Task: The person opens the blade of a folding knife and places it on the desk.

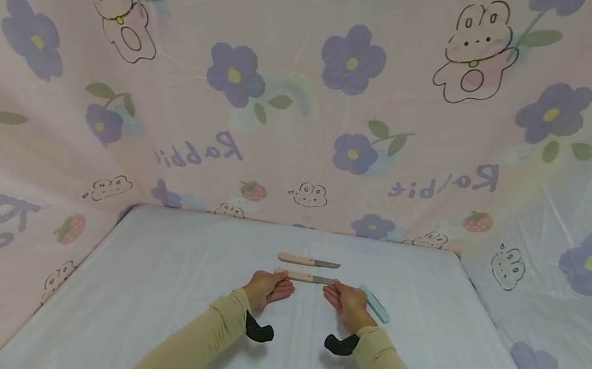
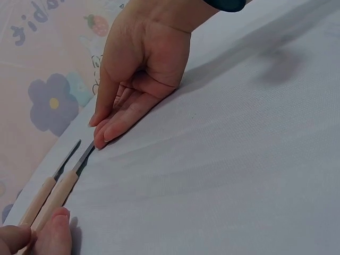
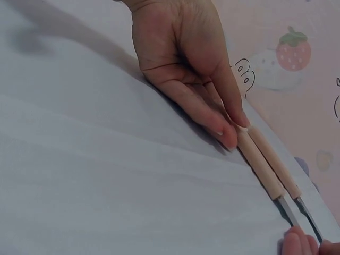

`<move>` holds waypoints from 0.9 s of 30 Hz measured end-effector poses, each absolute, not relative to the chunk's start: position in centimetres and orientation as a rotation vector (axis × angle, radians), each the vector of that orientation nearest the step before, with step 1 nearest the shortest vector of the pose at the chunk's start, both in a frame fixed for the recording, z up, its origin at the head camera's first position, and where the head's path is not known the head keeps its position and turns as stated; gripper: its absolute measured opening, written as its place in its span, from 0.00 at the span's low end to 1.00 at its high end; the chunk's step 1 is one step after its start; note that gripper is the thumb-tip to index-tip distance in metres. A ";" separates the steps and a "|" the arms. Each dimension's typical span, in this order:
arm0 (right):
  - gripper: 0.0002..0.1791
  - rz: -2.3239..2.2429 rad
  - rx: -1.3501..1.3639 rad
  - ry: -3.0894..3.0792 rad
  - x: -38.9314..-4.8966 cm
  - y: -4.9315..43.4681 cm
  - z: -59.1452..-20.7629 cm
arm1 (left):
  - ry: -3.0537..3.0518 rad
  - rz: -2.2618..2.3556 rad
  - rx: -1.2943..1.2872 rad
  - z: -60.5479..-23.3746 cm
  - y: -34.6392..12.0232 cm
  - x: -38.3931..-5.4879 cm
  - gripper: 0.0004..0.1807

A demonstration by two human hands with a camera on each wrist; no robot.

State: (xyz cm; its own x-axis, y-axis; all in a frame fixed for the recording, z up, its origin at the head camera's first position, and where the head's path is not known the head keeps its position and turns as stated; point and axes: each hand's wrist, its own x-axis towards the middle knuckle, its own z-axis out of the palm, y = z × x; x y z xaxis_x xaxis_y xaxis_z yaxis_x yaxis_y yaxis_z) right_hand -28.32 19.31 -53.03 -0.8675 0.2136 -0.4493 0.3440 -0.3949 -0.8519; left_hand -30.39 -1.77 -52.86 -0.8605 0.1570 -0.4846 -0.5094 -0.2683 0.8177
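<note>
Two small knives with pale peach handles lie parallel on the white cloth, blades pointing right in the head view. The far knife point(image 1: 297, 259) lies just beyond the near knife point(image 1: 299, 276). My left hand point(image 1: 262, 290) pinches the butt of the near knife's handle between thumb and fingers. At the other end, my right hand point(image 1: 350, 307) pinches the blade tip, which its fingers cover. The left wrist view shows the near handle point(image 2: 62, 187) beside the far one. From the right wrist, both handles run close together, the near blade point(image 3: 288, 210) reaching my right fingertips.
A slim teal object point(image 1: 374, 304) lies slantwise just right of my right hand, partly behind it. The white cloth-covered table point(image 1: 158, 291) ends at a hanging curtain point(image 1: 286, 127) printed with flowers and rabbits, which also closes off both sides.
</note>
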 end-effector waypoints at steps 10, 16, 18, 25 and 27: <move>0.20 -2.425 0.730 1.722 -28.3 19.3 -53.4 | 1.634 2.182 -0.407 -53.5 -1.4 -30.5 0.16; 0.21 -2.420 0.671 1.738 -28.5 19.3 -53.5 | 1.795 2.157 -0.295 -54.0 -1.1 -30.3 0.16; 0.21 -2.422 0.629 1.736 -28.5 19.4 -53.5 | 1.813 2.157 -0.263 -54.0 -1.0 -30.2 0.16; 0.20 -2.386 0.483 1.816 -28.1 20.3 -52.4 | 1.815 2.139 -0.100 -53.5 0.7 -29.0 0.18; 0.20 -2.361 0.425 1.895 -28.1 20.8 -51.7 | 1.811 2.150 -0.050 -53.1 1.6 -28.7 0.18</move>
State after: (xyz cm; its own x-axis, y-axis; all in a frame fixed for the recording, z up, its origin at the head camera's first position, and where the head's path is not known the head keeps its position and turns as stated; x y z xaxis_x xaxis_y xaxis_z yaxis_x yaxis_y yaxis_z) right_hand -28.09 20.79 -51.75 -0.9579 0.1068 -0.2666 0.2372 -0.2290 -0.9441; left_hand -28.65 1.59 -53.15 -0.9452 0.2262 -0.2353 -0.2703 -0.1386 0.9527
